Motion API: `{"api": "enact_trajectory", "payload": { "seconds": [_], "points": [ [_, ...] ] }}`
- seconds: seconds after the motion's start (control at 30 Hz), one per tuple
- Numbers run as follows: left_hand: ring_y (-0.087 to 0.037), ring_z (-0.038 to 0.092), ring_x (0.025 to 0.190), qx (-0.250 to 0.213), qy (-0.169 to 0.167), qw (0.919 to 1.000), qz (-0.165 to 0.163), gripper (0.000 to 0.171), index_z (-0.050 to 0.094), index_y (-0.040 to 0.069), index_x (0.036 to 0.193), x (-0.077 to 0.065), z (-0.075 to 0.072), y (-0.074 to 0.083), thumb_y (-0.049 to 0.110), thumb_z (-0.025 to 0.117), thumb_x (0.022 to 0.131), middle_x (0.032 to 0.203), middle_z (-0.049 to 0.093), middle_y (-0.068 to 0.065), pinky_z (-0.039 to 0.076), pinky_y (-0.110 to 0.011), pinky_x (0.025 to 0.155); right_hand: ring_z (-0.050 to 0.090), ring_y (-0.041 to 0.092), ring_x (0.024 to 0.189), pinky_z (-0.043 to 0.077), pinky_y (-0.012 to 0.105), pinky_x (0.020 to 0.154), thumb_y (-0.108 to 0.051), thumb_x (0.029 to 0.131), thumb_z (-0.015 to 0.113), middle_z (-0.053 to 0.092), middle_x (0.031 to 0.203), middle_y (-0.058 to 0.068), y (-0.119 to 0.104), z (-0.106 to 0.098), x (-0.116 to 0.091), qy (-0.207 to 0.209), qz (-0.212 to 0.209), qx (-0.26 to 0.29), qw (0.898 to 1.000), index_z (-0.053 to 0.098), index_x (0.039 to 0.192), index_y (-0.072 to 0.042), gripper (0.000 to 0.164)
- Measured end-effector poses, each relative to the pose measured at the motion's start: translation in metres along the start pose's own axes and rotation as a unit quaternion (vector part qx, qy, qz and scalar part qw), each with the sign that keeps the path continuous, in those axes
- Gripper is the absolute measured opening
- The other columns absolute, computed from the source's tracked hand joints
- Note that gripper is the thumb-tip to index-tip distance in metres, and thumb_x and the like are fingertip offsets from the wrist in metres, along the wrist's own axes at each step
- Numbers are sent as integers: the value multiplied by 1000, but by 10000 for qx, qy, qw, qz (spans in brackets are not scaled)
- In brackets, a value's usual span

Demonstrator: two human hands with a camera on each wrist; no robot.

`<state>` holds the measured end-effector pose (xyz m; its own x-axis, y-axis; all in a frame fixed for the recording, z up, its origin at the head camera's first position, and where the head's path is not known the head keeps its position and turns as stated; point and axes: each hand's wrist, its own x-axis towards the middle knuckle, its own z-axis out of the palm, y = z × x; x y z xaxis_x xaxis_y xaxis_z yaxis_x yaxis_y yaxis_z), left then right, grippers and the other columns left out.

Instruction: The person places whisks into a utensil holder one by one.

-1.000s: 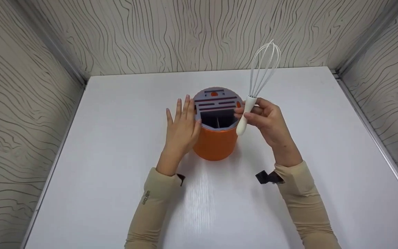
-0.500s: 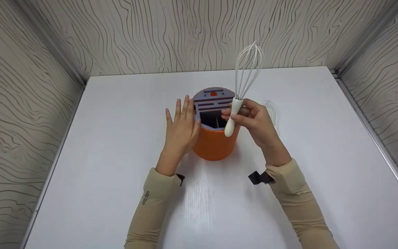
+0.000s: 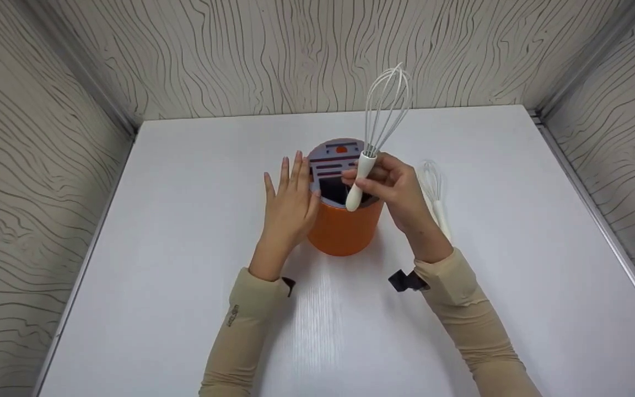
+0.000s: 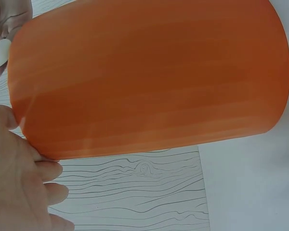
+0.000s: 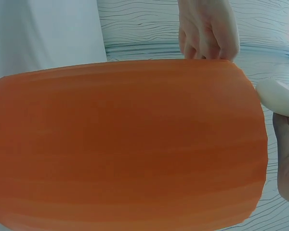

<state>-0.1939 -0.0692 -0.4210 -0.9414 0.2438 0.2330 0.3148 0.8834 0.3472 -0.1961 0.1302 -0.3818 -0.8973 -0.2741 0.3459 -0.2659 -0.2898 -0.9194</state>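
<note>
An orange cylindrical utensil holder (image 3: 342, 231) with a grey slotted top (image 3: 333, 161) stands upright on the table. My left hand (image 3: 291, 207) rests against its left side near the rim, fingers straight and spread. Between thumb and fingers, my right hand (image 3: 403, 193) pinches the white handle of a whisk (image 3: 366, 161), its wire loops pointing up and away. The handle's end hangs above the top's large dark opening (image 3: 331, 188). In the right wrist view the handle end (image 5: 277, 96) shows beside the holder's rim. The inside of the holder is mostly hidden.
Another white whisk (image 3: 432, 182) lies on the table to the right, partly hidden by my right forearm. The white table (image 3: 185, 248) meets wood-patterned walls (image 3: 306, 55) at the back and sides.
My right hand has moved left with the whisk, from the holder's right side to over its top. The whisk lying on the table has come into view. My left hand stays in place.
</note>
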Motion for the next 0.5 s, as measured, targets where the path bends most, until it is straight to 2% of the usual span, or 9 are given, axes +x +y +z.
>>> {"api": "enact_trajectory", "payload": {
  "seconds": [0.27,0.5],
  "points": [
    [-31,6,143,41,9,10000,19,61,19,1,150,-1,-1,-1,32,33,99,157,13,-11,0,-60,109,68,28,92,50,39,86,8,83,62,71,96,13,2,4,5,179,-139,-112,9997,49,111,19,33],
    [-30,4,144,44,-53,10000,-12,62,17,2,150,-1,-1,-1,34,31,99,157,11,-10,-1,-59,109,67,28,96,49,39,88,6,85,63,70,100,12,8,5,10,160,-164,-279,9993,51,116,16,35]
  ]
}}
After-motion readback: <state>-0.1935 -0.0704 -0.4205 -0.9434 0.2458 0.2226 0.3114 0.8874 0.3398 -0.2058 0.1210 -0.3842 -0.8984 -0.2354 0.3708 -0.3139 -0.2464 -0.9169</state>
